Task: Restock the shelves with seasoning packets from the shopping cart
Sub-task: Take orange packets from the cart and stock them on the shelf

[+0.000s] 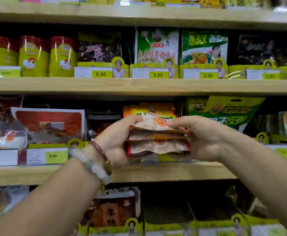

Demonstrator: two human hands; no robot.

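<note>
Here both hands hold one stack of packets (158, 137) between them at the middle shelf (156, 171). The left hand (117, 142) grips the stack's left end, thumb curled over the top; the right hand (200, 137) grips its right end the same way. The packets are pale with red and orange edges and an orange print on the top one; their writing is too blurred to read. Behind the stack stands a red and yellow packet of the same kind (149, 109).

The left wrist wears a white bead bracelet (90, 164) and a dark red one (102, 152).

The yellow price tags read 6.80 (101, 74), 3.00 (158, 75) and 3.00 (208, 75) on the upper shelf (139, 86), and 2.00 (52, 156) on the middle one. Above the first 3.00 tag stands a green and white bag (156, 46) with red Chinese characters, 包子饺子调味料 as far as they can be read. To its right is a green bag (204, 47); to the far left, yellow pouches (34, 57) with a rooster picture. A tilted green bag (224, 111) leans right of the stack.

The shelves are pale wood boards, with yellow card trays along their fronts.
</note>
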